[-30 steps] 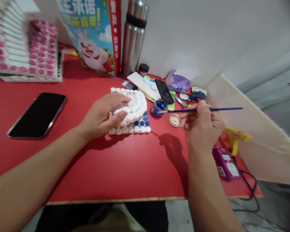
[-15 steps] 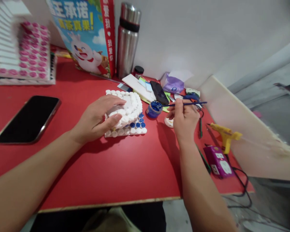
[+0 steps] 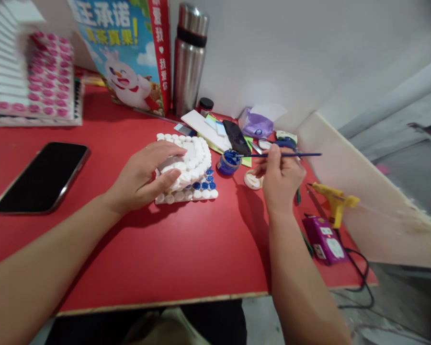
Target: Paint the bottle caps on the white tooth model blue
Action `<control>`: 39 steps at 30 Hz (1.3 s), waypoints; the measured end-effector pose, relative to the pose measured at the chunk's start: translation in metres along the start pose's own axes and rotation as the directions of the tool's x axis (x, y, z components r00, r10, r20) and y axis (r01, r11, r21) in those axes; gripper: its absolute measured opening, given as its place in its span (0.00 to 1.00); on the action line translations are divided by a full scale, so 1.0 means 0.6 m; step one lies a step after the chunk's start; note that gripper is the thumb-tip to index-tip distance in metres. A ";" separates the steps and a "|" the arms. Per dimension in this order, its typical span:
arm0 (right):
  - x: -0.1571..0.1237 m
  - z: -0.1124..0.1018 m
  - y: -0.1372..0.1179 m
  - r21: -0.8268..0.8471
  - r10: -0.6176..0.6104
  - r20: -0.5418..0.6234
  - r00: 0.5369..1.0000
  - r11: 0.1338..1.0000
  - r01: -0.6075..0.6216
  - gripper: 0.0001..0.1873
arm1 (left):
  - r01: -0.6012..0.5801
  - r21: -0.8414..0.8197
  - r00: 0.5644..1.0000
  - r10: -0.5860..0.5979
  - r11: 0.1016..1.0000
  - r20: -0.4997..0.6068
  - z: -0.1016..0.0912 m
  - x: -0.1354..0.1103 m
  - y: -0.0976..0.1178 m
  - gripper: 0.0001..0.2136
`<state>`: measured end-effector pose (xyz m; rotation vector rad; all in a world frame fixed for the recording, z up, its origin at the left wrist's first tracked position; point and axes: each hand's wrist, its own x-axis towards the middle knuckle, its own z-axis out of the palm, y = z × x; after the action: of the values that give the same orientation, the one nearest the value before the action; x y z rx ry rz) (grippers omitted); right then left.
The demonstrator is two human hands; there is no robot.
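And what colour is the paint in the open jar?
Blue paint, showing best in the head view.

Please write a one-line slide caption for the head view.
Left hand on a white-and-blue model, right hand holding a paintbrush at an open jar of blue paint.

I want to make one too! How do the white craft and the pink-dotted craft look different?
The white craft has mostly white round pieces and some blue ones; the pink-dotted craft has pink ones. The left hand touches the white craft, while no hand touches the pink-dotted craft. Both have lots of small round pieces.
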<state>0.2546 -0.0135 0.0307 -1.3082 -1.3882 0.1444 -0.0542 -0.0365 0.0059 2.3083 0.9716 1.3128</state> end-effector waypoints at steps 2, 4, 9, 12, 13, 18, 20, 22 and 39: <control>0.005 -0.007 -0.004 0.146 0.096 -0.057 0.994 0.985 -0.087 0.22 | -0.005 0.000 1.000 0.005 1.000 -0.007 0.001 0.000 -0.002 0.19; 0.011 -0.014 -0.008 0.323 0.234 -0.089 0.968 0.926 -0.194 0.22 | -0.015 -0.002 1.000 0.015 1.000 -0.015 0.002 -0.001 -0.004 0.19; 0.015 -0.018 -0.026 0.532 0.622 0.198 0.757 0.581 -0.616 0.20 | -0.032 -0.008 0.999 0.032 0.999 -0.007 0.002 -0.002 -0.009 0.19; 0.009 -0.011 -0.040 0.504 0.679 0.372 0.633 0.425 -0.752 0.20 | -0.045 0.009 0.999 0.045 0.999 -0.007 0.001 -0.001 -0.009 0.19; 0.006 -0.009 -0.044 0.490 0.681 0.402 0.612 0.405 -0.772 0.20 | -0.047 0.013 0.999 0.047 0.999 -0.006 0.001 -0.001 -0.009 0.19; -0.017 -0.002 -0.058 0.434 0.607 0.469 0.642 0.474 -0.766 0.22 | -0.029 0.016 1.000 0.029 0.999 0.001 0.001 0.002 -0.005 0.18; -0.026 -0.003 -0.069 0.425 0.532 0.475 0.701 0.559 -0.712 0.22 | -0.014 0.015 1.000 0.014 1.000 0.002 0.001 0.002 -0.003 0.19; -0.033 -0.005 -0.085 0.422 0.440 0.458 0.772 0.657 -0.625 0.21 | -0.007 0.007 1.000 0.007 1.000 0.000 0.002 0.003 -0.002 0.19; -0.094 0.028 -0.097 0.379 0.229 0.249 0.941 0.871 -0.312 0.17 | 0.000 0.005 1.000 0.001 1.000 -0.018 0.004 0.007 0.001 0.21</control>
<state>0.1911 -0.0666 0.0324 -1.1407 -1.2397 0.7421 -0.0508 -0.0338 0.0075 2.3040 0.9809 1.3354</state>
